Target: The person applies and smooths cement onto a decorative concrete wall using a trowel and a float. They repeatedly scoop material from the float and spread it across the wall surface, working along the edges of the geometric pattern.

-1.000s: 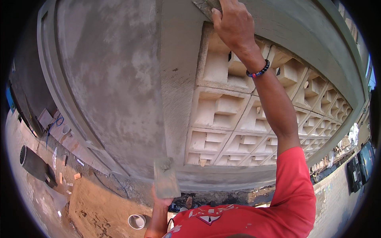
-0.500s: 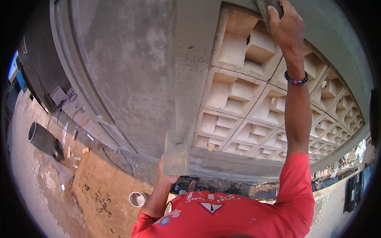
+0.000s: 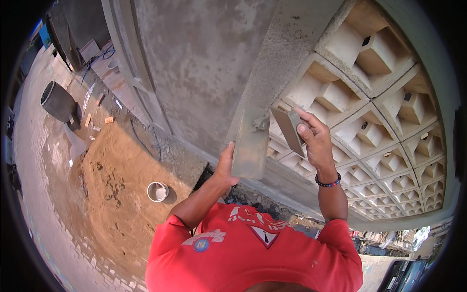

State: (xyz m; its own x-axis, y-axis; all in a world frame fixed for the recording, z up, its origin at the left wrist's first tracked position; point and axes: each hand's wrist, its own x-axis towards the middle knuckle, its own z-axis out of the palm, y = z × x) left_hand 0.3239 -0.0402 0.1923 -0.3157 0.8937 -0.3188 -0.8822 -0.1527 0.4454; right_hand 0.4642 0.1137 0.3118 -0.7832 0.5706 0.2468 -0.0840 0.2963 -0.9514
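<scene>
My left hand (image 3: 224, 165) grips a flat, pale grey-green board (image 3: 248, 151) held in front of the wall, with a lump of wet mortar (image 3: 260, 123) near its upper right corner. My right hand (image 3: 315, 138) is closed on a grey rectangular trowel (image 3: 287, 127), tilted on edge just to the right of the board and mortar. Behind both tools are a grey plastered wall (image 3: 194, 73), a rougher vertical band (image 3: 284, 44) and a panel of cream perforated blocks (image 3: 369, 129).
Below left, a sand pile (image 3: 116, 165) holds a small white bucket (image 3: 157, 191). A dark cylindrical container (image 3: 58, 102), brick pieces (image 3: 100, 99), a blue hose (image 3: 103, 56) and paving (image 3: 34, 146) lie farther left. A dark trench (image 3: 204, 180) runs along the wall's foot.
My right hand has come down from the top of the block panel with the trowel, close beside the board. My left hand and board have risen in the view, which has shifted.
</scene>
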